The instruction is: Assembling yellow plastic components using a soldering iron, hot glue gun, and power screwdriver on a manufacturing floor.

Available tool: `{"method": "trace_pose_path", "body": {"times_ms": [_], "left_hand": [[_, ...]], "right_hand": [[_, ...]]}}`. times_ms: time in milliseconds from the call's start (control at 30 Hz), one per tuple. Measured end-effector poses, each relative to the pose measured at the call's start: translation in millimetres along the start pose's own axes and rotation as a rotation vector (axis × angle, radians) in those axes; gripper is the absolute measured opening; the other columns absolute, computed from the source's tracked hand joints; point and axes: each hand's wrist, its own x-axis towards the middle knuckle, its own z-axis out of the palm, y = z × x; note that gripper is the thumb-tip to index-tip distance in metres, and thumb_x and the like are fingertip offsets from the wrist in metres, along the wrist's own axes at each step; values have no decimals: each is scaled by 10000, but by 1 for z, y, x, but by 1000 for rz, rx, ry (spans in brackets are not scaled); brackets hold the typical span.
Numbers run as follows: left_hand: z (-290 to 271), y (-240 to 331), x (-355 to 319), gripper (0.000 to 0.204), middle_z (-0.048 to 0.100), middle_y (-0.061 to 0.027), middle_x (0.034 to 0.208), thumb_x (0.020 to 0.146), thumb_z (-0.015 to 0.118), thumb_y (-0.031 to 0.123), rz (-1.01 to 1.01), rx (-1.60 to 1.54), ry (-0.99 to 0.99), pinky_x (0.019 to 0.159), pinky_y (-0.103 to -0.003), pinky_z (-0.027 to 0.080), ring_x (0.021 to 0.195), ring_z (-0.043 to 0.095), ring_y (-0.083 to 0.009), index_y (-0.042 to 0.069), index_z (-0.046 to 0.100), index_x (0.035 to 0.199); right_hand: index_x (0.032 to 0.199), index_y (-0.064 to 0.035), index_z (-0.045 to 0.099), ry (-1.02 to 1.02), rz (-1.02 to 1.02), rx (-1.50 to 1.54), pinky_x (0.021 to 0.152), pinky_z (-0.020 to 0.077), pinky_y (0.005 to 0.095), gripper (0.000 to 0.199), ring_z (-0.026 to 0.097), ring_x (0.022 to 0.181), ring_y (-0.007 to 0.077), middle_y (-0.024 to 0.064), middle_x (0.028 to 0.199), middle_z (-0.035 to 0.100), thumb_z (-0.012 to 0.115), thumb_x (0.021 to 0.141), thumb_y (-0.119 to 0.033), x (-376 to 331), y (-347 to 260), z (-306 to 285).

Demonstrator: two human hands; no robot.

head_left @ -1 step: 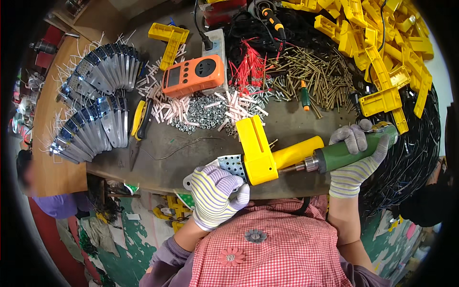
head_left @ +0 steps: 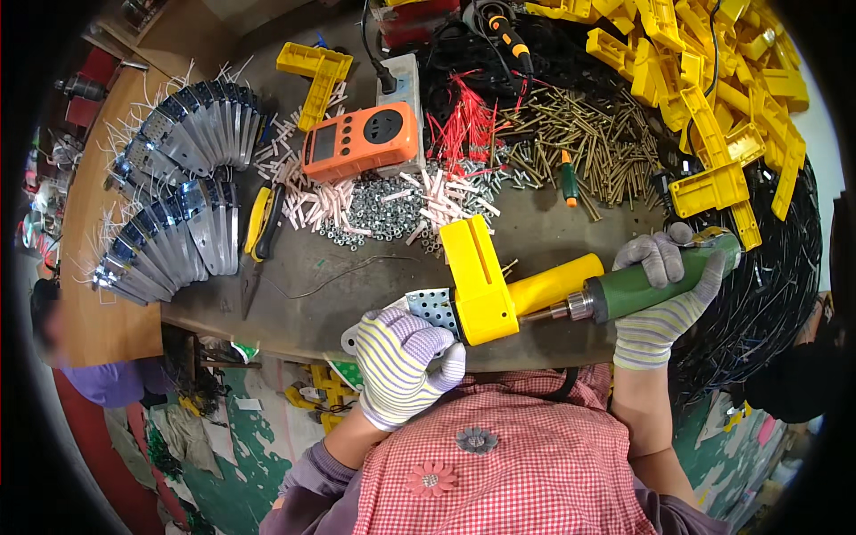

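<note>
Left hand (head_left: pixel 406 367): fingers curled on perforated plate (head_left: pixel 432 308), apparently bracing yellow housing (head_left: pixel 481 283) near the workbench's (head_left: pixel 325 321) front edge | Right hand (head_left: pixel 658 333): fingers wrapped round green driver (head_left: pixel 629 291), seemingly to align its bit (head_left: pixel 556 310) with the housing's side | Nuts (head_left: pixel 379 214): farther back, presumably within reach

Yellow plastic housing (head_left: pixel 484 308): has slotted block, tubular handle (head_left: pixel 562 281) angled up-right; sits over front of bench (head_left: pixel 330 308). Perforated metal plate (head_left: pixel 430 307): projects from block's left side. Green power driver (head_left: pixel 635 290): slants down-left, ends at block's right side, below handle.
</note>
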Motion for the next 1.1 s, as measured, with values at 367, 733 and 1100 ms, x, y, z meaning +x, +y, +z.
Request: {"method": "trace_pose_path", "body": {"times_ms": [367, 733, 1100], "left_hand": [[2, 0, -3, 259, 561, -48, 798, 719, 777, 170, -9, 14, -19, 719, -416, 429, 754, 555, -265, 142, 617, 920], [0, -1, -7, 250, 548, -59, 797, 730, 757, 157, -14, 32, -58, 711, -415, 430, 739, 540, -261, 133, 603, 925], [-11, -3, 0, 339, 558, -66, 813, 686, 811, 127, -29, 3, -125, 719, -417, 465, 754, 557, -275, 121, 654, 986]], "right_hand": [[1043, -55, 605, 189, -99, 7, 859, 459, 329, 466, 332, 525, 101, -45, 603, 319, 646, 905, -498, 0, -3, 0], [974, -91, 584, 20, -1, 36, 865, 447, 336, 474, 348, 526, 112, -51, 592, 314, 598, 915, -560, 1, 6, 0], [991, -103, 589, -65, 23, 18, 851, 443, 319, 453, 340, 497, 99, -70, 562, 313, 618, 908, -547, 3, 8, 3]]}}
